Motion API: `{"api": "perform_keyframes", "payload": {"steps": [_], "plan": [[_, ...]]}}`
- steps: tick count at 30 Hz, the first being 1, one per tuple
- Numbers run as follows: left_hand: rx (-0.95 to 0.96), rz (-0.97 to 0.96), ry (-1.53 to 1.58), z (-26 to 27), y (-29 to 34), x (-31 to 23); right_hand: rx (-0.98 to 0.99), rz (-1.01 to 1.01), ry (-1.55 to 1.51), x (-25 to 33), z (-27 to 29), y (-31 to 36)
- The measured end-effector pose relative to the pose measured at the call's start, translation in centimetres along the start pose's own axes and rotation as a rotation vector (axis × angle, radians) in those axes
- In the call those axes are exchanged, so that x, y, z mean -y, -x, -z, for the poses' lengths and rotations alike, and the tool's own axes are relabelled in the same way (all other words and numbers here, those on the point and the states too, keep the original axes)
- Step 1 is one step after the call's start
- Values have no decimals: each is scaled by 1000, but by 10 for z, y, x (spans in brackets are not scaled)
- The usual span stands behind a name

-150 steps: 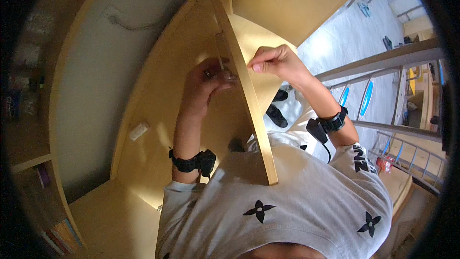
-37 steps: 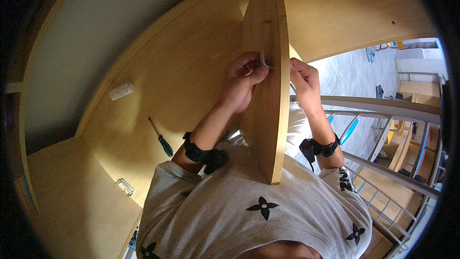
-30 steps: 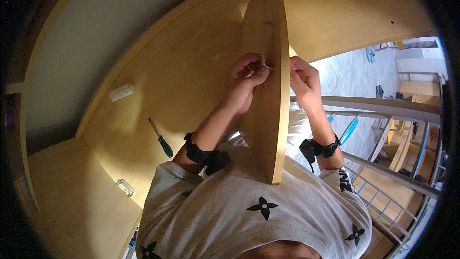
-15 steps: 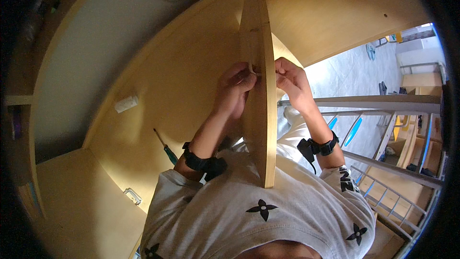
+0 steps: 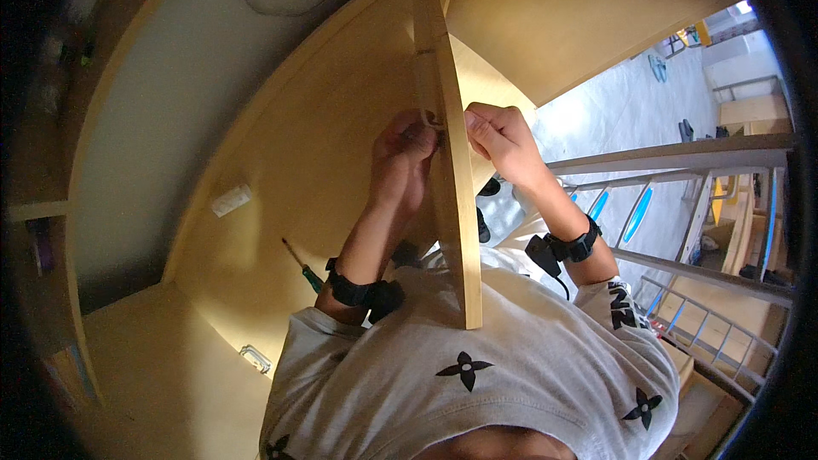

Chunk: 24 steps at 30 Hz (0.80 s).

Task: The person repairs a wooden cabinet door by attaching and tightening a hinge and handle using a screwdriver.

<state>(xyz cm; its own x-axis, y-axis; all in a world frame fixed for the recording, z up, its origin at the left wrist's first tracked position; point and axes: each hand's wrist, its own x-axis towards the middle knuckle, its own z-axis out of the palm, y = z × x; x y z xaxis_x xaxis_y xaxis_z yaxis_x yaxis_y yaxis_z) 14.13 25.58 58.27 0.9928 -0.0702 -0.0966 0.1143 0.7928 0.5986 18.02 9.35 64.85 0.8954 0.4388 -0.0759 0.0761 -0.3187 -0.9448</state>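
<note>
A pale wooden panel [image 5: 458, 204] stands edge-on between my hands, its near end at my shirt. On its left face is a small light metal handle [image 5: 430, 122]. My left hand [image 5: 399, 158] is closed at this handle, fingers partly in shadow. On the panel's other side, my right hand [image 5: 504, 146] is closed in a pinch close against the wood; anything between its fingertips is too small to make out. A screwdriver [image 5: 303, 267] with a green handle lies on the wooden surface left of my left forearm.
A small white block-like item [image 5: 231, 200] lies on the wooden surface at left. Another metal handle [image 5: 255, 359] sits lower left. Wooden boards rise ahead. At right are a metal bed frame with a ladder [image 5: 635, 215], the grey floor [image 5: 596, 123] and slippers [image 5: 657, 68].
The view has shifted slightly, so the panel and both hands appear further left. My right hand's fingers have drawn closer together beside the panel. My left hand stays at the handle.
</note>
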Motion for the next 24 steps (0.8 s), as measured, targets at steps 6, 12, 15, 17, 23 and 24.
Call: {"api": "perform_keyframes", "payload": {"steps": [6, 12, 15, 17, 23, 24], "plan": [[23, 38, 4, -9, -1, 0, -56, 53, -8, -6, 1, 2], [-23, -7, -116, -2, -3, 4, -84, 212, -15, -14, 1, 1], [-158, 46, -366, -2, -2, 3, -62, 192, 45, -7, 1, 4], [-125, 44, -228, -9, -2, 0, -9, 68, 58, -6, 2, 3], [-84, 51, -142, -8, 0, 2, -140, 361, 112, -10, -3, 6], [-86, 54, -146, -7, 0, 1, -137, 330, 135, -8, -4, 6]]}}
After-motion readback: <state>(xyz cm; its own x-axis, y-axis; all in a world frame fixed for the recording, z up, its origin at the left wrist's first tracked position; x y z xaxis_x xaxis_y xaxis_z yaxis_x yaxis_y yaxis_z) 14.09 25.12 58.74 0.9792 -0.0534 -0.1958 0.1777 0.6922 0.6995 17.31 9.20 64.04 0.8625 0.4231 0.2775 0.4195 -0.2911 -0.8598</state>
